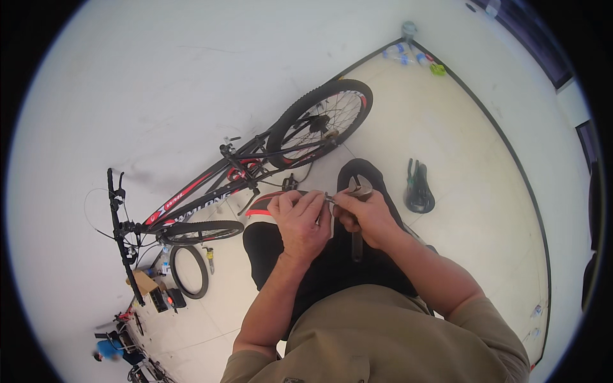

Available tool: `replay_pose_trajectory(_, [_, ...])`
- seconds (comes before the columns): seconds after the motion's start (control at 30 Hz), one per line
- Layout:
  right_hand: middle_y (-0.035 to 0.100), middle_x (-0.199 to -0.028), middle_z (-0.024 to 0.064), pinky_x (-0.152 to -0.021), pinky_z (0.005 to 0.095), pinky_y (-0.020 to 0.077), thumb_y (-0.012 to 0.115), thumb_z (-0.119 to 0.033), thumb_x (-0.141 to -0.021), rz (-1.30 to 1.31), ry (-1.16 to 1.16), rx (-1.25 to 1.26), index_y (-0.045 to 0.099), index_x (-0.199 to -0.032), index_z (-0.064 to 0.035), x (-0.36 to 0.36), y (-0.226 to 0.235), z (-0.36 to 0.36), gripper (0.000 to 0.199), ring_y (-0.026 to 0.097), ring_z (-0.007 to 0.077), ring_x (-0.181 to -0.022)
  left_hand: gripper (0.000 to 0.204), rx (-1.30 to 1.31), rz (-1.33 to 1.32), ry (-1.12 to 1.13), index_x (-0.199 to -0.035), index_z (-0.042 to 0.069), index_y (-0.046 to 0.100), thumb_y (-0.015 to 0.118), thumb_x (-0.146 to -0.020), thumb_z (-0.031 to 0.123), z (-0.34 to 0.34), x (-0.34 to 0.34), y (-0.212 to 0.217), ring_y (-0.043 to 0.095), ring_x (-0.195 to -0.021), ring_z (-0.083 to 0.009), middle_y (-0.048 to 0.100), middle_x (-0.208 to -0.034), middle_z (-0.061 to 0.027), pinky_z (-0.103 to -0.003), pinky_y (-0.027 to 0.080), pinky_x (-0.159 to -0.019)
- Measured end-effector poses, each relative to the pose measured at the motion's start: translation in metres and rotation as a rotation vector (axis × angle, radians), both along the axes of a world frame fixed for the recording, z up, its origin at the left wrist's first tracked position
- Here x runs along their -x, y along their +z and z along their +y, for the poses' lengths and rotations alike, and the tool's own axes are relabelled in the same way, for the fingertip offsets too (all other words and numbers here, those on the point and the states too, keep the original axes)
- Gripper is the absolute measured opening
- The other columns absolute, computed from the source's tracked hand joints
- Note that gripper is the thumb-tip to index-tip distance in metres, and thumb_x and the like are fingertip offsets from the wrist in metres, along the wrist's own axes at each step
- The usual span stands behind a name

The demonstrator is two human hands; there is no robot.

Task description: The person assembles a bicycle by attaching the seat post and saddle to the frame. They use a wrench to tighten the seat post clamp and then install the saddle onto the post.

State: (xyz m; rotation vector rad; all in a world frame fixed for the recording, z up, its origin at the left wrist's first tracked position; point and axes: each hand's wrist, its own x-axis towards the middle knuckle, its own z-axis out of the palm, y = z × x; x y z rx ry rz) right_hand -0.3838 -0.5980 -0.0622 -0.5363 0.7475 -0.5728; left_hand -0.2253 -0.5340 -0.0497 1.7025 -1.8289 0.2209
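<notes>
Seated person's left hand [300,217] & right hand [364,214] meet over the lap, fingers pinched on a small metal part [329,200], right also clasping a wrench [357,239], w/ black-red bike [249,172] leaning nearby & saddle [418,191] on floor.

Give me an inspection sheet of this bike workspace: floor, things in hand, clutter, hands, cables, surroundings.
Surface: pale tiled floor.
Job's things: small metal part pinched between both hands; metal tool hanging below the right hand.
Clutter: black saddle, loose tyre, cardboard box, bottles in the corner.
Hands: left hand and right hand both closed, meeting over the lap.
Cables: thin cable looping by the handlebar.
Surroundings: black-and-red bicycle leaning on a white wall.
</notes>
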Motion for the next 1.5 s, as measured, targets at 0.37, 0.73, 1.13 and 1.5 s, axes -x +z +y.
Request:
replay_pose_trajectory(0.37, [0.064, -0.083, 0.0011, -0.064, 0.0227, 0.0459, 0.075, -0.007, -0.085, 0.205, -0.109, 0.465, 0.066, -0.097, -0.0028, -0.007, -0.006, 0.008, 0.016, 0.058, 0.0082, -0.069, 0.021, 0.002, 0.022, 0.011, -0.093, 0.008, 0.072, 0.077, -0.073, 0.008, -0.001, 0.003, -0.004, 0.056, -0.088, -0.0227, 0.072, -0.098, 0.0015, -0.043, 0.036, -0.09])
replay_pose_trajectory(0.73, [0.063, -0.078, 0.0025, -0.052, 0.0249, 0.0383, 0.073, -0.008, -0.086, 0.11, 0.02, 0.149, 0.065, -0.094, -0.0035, 0.0, 0.002, 0.001, 0.012, 0.053, 0.0079, -0.065, 0.02, -0.014, 0.025, 0.012, -0.093, 0.008, 0.071, 0.077, -0.074, 0.01, 0.001, 0.0, -0.003, 0.056, -0.09, -0.0235, 0.071, -0.097, 0.0013, -0.045, 0.036, -0.091])
replay_pose_trajectory(1.13, [0.064, -0.086, 0.0009, -0.061, 0.0243, 0.045, 0.071, -0.005, -0.088, 0.24, -0.123, 0.508, 0.065, -0.097, -0.0022, -0.007, 0.002, 0.008, 0.011, 0.056, 0.0063, -0.07, 0.019, -0.017, 0.094, 0.034, -0.092, 0.008, 0.072, 0.077, -0.074, 0.01, -0.001, 0.001, -0.006, 0.055, -0.091, -0.0239, 0.072, -0.096, 0.0009, -0.045, 0.035, -0.09])
replay_pose_trajectory(1.5, [0.062, -0.074, 0.0005, -0.051, 0.0234, 0.0388, 0.071, -0.005, -0.088, 0.151, -0.077, 0.388, 0.065, -0.088, -0.0039, -0.009, -0.008, 0.007, 0.006, 0.052, 0.0064, -0.059, 0.019, -0.04, 0.06, 0.031, -0.092, 0.007, 0.072, 0.077, -0.074, 0.009, 0.002, 0.002, -0.004, 0.056, -0.089, -0.0224, 0.072, -0.097, 0.0011, -0.042, 0.036, -0.089])
